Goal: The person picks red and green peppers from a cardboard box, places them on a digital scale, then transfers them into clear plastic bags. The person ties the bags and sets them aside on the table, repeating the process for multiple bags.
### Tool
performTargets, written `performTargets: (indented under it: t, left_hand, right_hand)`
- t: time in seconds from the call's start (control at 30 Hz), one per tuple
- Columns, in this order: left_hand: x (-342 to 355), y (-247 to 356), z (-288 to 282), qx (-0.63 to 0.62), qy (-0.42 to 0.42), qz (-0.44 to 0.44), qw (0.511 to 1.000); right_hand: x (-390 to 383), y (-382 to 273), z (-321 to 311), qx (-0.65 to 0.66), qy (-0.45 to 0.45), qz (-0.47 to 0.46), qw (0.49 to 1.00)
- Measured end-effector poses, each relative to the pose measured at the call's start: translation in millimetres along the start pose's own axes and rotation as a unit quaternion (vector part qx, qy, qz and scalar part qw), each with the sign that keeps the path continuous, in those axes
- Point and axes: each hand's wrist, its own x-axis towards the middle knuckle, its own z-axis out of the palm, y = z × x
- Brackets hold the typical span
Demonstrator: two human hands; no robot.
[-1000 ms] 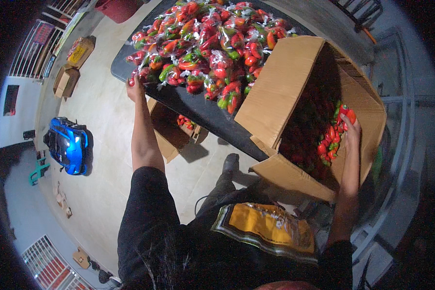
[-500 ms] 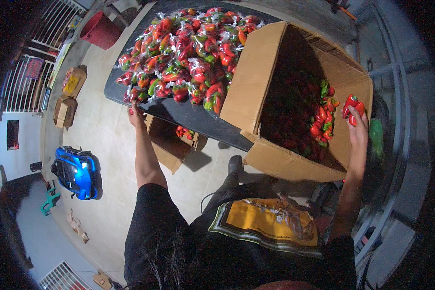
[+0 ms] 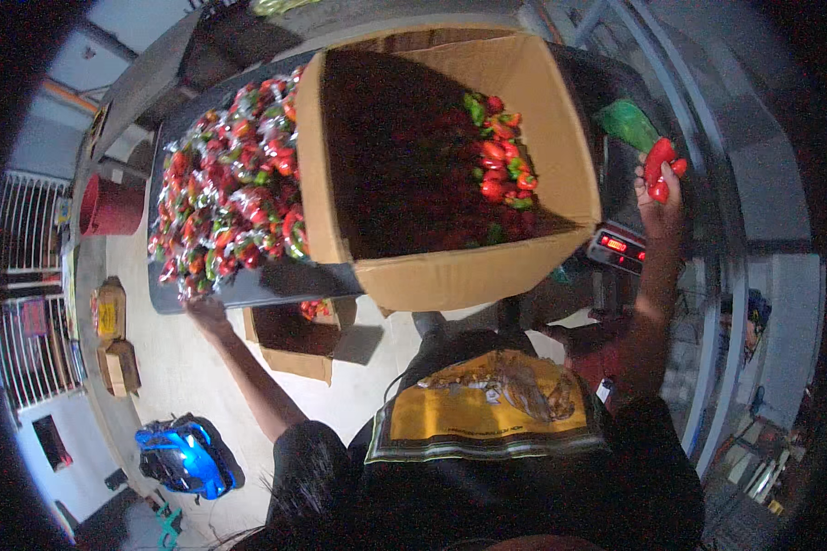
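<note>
My right hand [image 3: 660, 204] is closed around a few red peppers [image 3: 657, 165], held out past the right side of a large open cardboard box [image 3: 469, 271]. Inside that box, loose red and green peppers [image 3: 501, 151] catch the light at the right, while its left part lies in deep shadow. My left hand [image 3: 209, 314] is at the near left edge of the dark table [image 3: 285, 286]. It is close against the clear plastic bags of peppers [image 3: 234, 184] piled there, and its fingers are too blurred to make out.
Beside the box on the right are a green plastic bag [image 3: 627, 126] and a scale with a lit red display [image 3: 616, 244]. A smaller cardboard box [image 3: 289, 344] with some peppers sits below the table. On the floor are a red bin [image 3: 112, 206] and a blue toy car [image 3: 186, 459].
My view has swung to the right, so the table and box appear further left. My right hand, still holding peppers, has moved from over the box's right flap to beyond it, near the green bag.
</note>
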Motion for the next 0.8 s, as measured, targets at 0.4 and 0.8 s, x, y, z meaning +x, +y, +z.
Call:
performTargets:
  t: [0.4, 0.8]
  left_hand:
    - [-318, 76, 379, 0.000, -0.309, -0.055, 0.949]
    - [-597, -168, 659, 0.327, -0.567, 0.256, 0.711]
  right_hand:
    - [-19, -39, -138, 0.132, 0.025, 0.081, 0.988]
    - [11, -47, -313, -0.495, 0.263, -0.187, 0.807]
